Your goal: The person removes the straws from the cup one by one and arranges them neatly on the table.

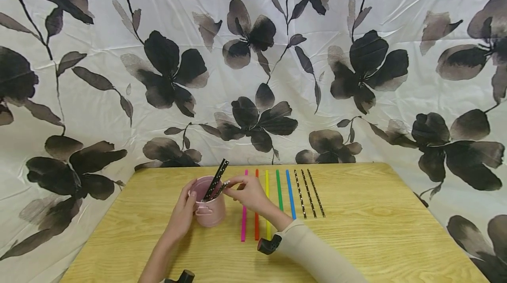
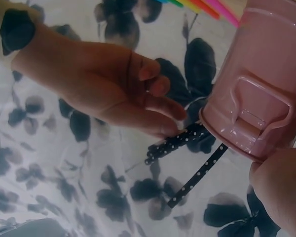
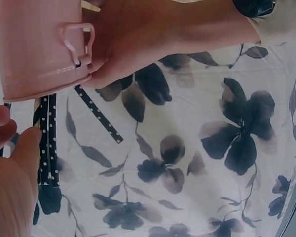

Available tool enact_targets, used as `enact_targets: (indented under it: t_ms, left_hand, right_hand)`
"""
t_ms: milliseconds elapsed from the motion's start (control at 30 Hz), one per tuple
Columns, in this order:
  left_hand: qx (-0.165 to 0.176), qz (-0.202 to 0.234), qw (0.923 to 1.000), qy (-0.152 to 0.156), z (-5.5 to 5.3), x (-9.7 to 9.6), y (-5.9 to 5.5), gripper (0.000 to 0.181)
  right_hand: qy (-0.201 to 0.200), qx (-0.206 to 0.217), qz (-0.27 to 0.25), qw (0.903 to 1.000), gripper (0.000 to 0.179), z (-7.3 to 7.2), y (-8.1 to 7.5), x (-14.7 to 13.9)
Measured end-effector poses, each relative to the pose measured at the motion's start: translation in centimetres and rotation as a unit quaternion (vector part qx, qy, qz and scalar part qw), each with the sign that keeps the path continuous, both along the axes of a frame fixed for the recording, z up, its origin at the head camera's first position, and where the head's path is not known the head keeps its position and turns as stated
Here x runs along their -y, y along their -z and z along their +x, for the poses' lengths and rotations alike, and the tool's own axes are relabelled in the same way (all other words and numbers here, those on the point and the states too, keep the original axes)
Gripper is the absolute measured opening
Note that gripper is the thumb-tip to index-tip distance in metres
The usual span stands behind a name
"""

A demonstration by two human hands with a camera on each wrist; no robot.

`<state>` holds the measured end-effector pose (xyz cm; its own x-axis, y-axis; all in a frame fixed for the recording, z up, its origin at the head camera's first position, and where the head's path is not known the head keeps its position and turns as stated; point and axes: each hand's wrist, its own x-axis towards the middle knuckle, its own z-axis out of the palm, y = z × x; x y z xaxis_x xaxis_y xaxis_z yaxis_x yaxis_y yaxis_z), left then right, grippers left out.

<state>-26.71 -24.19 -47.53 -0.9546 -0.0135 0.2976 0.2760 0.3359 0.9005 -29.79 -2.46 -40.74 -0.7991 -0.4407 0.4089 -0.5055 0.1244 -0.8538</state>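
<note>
A pink metal pail [image 1: 211, 213] with a small side handle stands tilted on the table, mouth upward. My left hand [image 1: 182, 217] grips it from the left, thumb at the near rim. Black polka-dot straws [image 1: 216, 178] lean out of its mouth toward the back right. At the right rim, my right hand [image 1: 249, 192] pinches more dotted straws [image 2: 175, 142] between thumb and fingers, their lower ends inside the pail. The left wrist view also has a single dotted straw [image 2: 198, 177] sticking out apart from the bunch.
Right of the pail lies a row of straws: pink [image 1: 243, 226], red-orange [image 1: 256, 226], yellow [image 1: 268, 230], green [image 1: 279, 186], blue [image 1: 291, 195] and three black dotted ones [image 1: 308, 192]. My right forearm crosses over part of it. Floral cloth [image 1: 245, 76] hangs behind the wooden table [image 1: 376, 230].
</note>
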Motion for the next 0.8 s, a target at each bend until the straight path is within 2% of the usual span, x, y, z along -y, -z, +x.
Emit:
enact_targets:
  t_ms: [100, 200, 333, 433, 533, 700, 800]
  left_hand:
    - [0.009, 0.003, 0.9999, 0.011, -0.2, -0.1, 0.0, 0.045]
    - [0.009, 0.006, 0.9999, 0.01, -0.3, -0.2, 0.0, 0.044]
    - [0.012, 0.003, 0.9999, 0.006, -0.2, -0.3, 0.1, 0.044]
    - [0.013, -0.007, 0.9999, 0.001, -0.2, -0.3, 0.1, 0.044]
    - [0.012, -0.021, 0.9997, -0.003, -0.1, -0.2, 0.1, 0.045]
    - [0.0, -0.04, 0.9992, 0.002, -0.3, 0.1, -0.1, 0.045]
    - [-0.003, -0.043, 0.9991, 0.007, -0.4, 0.2, -0.2, 0.045]
  right_hand:
    - [-0.005, 0.004, -0.005, 1.0, 0.011, 0.2, -0.3, -0.3]
    - [-0.016, 0.027, -0.029, 0.9991, 0.012, 0.4, -0.9, -0.9]
    - [-0.036, 0.056, -0.087, 0.994, 0.013, 0.0, -1.6, -2.1]
    - [-0.055, 0.043, -0.146, 0.9868, 0.012, -0.9, -2.1, -3.1]
    - [-0.059, 0.011, -0.215, 0.9748, 0.012, -1.4, -3.3, -4.5]
    - [-0.002, -0.042, -0.307, 0.9507, 0.013, -1.5, -6.5, -7.6]
    - [0.042, -0.072, -0.337, 0.9378, 0.013, -2.0, -7.9, -9.6]
